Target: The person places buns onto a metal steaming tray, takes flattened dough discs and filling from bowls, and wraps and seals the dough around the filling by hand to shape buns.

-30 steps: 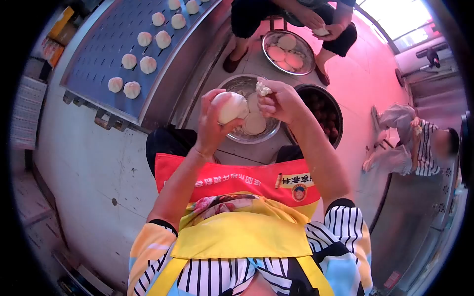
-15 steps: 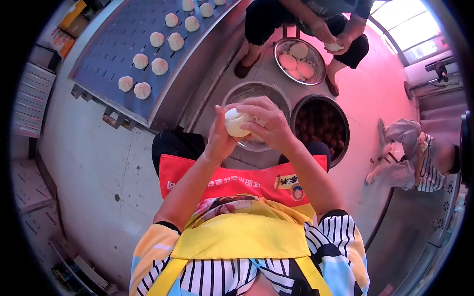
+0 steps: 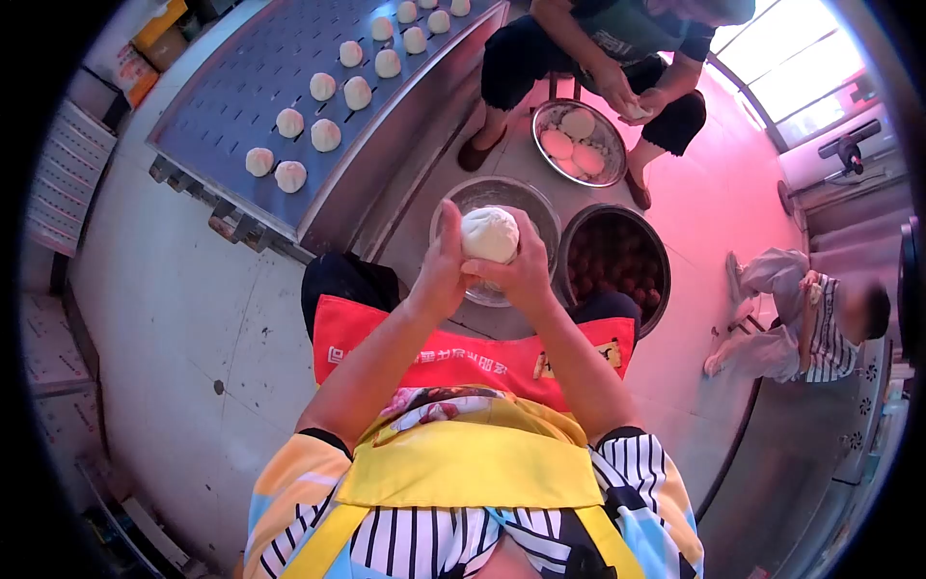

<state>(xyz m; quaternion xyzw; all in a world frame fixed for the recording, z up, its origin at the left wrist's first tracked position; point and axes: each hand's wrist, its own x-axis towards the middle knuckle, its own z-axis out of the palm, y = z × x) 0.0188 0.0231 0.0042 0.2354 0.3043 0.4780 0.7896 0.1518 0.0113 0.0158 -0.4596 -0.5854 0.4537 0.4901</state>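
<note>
The rounded white dough ball (image 3: 490,234) is sitting at the centre of the frame, held between both bare hands above a wide metal bowl (image 3: 535,205). The left hand (image 3: 439,278) is pressing its palm side against the ball with the thumb pointing up, while the right hand (image 3: 523,270) is curling its fingers around the other side. The ball is showing a mostly smooth skin with faint folds on top, so it seems to be nearing its finished form.

At the upper left, finished-looking white buns (image 3: 325,135) are standing apart in slanting rows on a blue-grey slotted surface (image 3: 222,116). The held ball is not standing among them.

Plenty of material appears to be left: dark brown balls (image 3: 617,259) are filling much of a black round tub (image 3: 617,211) right of the bowl, and pale dough rounds (image 3: 557,145) are lying in a second metal bowl (image 3: 617,145) near the top. What the nearer bowl is containing, the hands are largely hiding. Beyond, another person's hands (image 3: 617,89) are holding a pale piece (image 3: 637,111).
</note>
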